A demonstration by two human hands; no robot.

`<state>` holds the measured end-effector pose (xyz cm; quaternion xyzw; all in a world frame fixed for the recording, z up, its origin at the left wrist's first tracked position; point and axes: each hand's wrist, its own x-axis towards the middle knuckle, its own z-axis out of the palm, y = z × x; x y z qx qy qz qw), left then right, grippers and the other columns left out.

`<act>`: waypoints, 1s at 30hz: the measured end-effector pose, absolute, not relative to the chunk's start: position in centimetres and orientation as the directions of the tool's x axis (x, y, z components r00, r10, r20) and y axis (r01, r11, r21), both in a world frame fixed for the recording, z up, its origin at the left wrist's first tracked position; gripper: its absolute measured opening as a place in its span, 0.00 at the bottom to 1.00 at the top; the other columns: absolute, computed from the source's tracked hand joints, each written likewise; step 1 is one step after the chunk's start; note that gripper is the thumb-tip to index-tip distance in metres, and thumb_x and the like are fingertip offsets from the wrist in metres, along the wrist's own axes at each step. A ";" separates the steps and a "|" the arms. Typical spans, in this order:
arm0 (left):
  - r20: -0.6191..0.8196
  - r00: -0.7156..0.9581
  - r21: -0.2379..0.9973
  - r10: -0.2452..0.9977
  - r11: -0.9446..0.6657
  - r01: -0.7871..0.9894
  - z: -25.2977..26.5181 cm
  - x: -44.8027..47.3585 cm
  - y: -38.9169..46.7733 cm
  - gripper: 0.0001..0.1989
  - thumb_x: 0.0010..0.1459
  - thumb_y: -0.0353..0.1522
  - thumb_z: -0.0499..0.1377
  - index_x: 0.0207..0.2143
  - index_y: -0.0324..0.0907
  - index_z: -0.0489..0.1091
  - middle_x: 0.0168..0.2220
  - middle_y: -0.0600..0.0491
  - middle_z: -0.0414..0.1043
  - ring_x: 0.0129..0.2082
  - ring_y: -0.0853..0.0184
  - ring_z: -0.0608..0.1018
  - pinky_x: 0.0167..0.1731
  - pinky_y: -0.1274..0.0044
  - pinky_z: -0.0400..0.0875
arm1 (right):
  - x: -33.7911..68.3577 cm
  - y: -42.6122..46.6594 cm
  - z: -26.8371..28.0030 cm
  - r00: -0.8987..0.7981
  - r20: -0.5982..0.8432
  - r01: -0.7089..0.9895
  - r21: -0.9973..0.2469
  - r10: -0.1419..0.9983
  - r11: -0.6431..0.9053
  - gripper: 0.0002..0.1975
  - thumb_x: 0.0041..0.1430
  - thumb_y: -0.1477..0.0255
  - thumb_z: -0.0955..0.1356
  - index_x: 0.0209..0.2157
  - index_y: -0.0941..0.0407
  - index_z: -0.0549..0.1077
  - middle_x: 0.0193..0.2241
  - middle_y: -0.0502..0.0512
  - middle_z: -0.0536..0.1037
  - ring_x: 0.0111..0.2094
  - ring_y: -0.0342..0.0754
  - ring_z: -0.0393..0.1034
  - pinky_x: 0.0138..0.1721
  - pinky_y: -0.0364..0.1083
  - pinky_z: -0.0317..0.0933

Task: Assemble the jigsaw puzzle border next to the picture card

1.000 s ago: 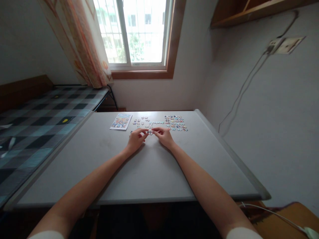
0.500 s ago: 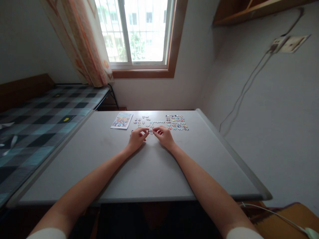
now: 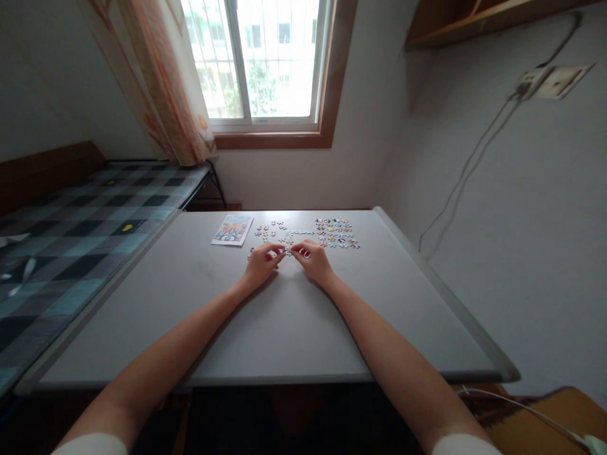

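Observation:
My left hand (image 3: 262,263) and my right hand (image 3: 313,261) meet near the middle of the table, fingertips almost together. Between them are small jigsaw pieces (image 3: 288,251), pinched by the thumb and fingers of each hand; the fingers partly cover them. Just beyond the hands, a strip of joined pale blue jigsaw pieces (image 3: 301,232) runs sideways, with more pieces coming down from its left end. Loose jigsaw pieces (image 3: 266,234) lie beyond my left hand, and a larger spread of colourful jigsaw pieces (image 3: 337,232) lies beyond my right.
A printed picture card (image 3: 232,229) lies flat left of the pieces on the grey-white table (image 3: 294,341). A bed with a checked cover (image 3: 109,208) stands along the left side. On the right are a wall with a hanging cable (image 3: 462,172) and a socket (image 3: 559,82).
Both hands keep nearly the same pose at the pieces between them. The whole view has shifted very slightly.

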<state>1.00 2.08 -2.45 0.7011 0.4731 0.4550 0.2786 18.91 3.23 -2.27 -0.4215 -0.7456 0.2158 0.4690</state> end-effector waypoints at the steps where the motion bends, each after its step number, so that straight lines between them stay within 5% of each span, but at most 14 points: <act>1: 0.373 0.147 0.816 0.916 -0.399 0.418 -2.5 1.0 2.1 0.15 0.54 0.39 0.59 0.40 0.40 0.74 0.31 0.53 0.73 0.18 0.75 0.72 0.19 0.82 0.68 | 18.9 3.3 -2.3 -0.208 0.521 0.429 -0.712 0.828 0.555 0.06 0.55 0.72 0.67 0.30 0.56 0.76 0.27 0.52 0.73 0.28 0.42 0.67 0.33 0.42 0.62; 9: 0.438 0.135 0.582 0.889 -0.395 0.710 -2.2 1.0 1.7 0.13 0.56 0.36 0.56 0.42 0.43 0.74 0.30 0.53 0.74 0.24 0.72 0.73 0.30 0.79 0.67 | 19.2 3.5 -2.5 -0.151 0.464 0.537 -0.703 0.873 0.466 0.05 0.55 0.73 0.67 0.29 0.56 0.77 0.28 0.52 0.75 0.27 0.42 0.67 0.36 0.43 0.62; 17: 0.273 0.210 0.330 0.939 -0.296 0.896 -1.7 1.6 0.7 0.14 0.56 0.39 0.54 0.39 0.48 0.77 0.23 0.53 0.74 0.24 0.66 0.74 0.28 0.77 0.63 | 19.6 3.7 -2.8 -0.104 0.394 0.667 -0.653 0.913 0.358 0.06 0.55 0.73 0.67 0.29 0.54 0.78 0.30 0.52 0.75 0.27 0.43 0.67 0.39 0.45 0.60; 30: 0.267 0.247 0.293 0.931 -0.323 0.900 -1.5 1.7 0.5 0.16 0.58 0.40 0.53 0.44 0.50 0.75 0.24 0.53 0.75 0.25 0.65 0.75 0.28 0.78 0.63 | 19.3 3.1 -2.6 -0.210 0.344 0.750 -0.544 0.915 0.376 0.08 0.57 0.72 0.67 0.30 0.52 0.79 0.31 0.53 0.75 0.33 0.46 0.68 0.37 0.43 0.59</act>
